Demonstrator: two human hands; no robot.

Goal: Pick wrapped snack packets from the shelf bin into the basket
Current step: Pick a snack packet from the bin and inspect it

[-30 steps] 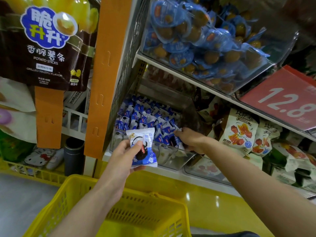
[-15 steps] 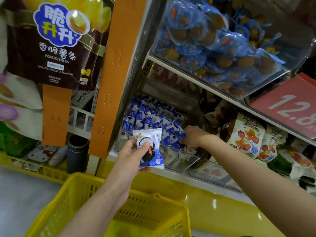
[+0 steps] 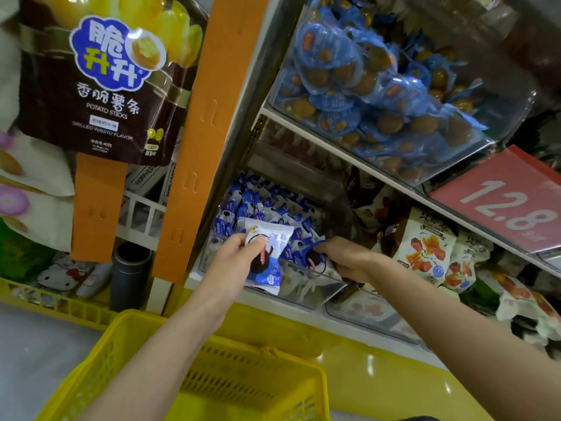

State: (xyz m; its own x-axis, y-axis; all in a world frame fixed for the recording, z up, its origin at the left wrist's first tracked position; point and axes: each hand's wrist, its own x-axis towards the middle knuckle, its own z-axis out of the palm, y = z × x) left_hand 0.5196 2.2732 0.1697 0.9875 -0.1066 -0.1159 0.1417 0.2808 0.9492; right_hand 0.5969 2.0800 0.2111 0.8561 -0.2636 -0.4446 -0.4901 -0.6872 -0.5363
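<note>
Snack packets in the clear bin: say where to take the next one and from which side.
Probably pinch a crimped end seam of a top snack packet in the pile: flat, sticking up. Come from the front, over the clear bin's low front wall; the shelf above closes off a straight drop.

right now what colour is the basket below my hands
Bright yellow; the basket shows best in the head view.

Shelf (image 3: pixel 306 318), clear bin (image 3: pixel 306 288) of blue-white packets (image 3: pixel 267 205), printed pouches (image 3: pixel 425 247) beside

orange shelf upright (image 3: pixel 209 123), grey floor (image 3: pixel 39 344)
</note>
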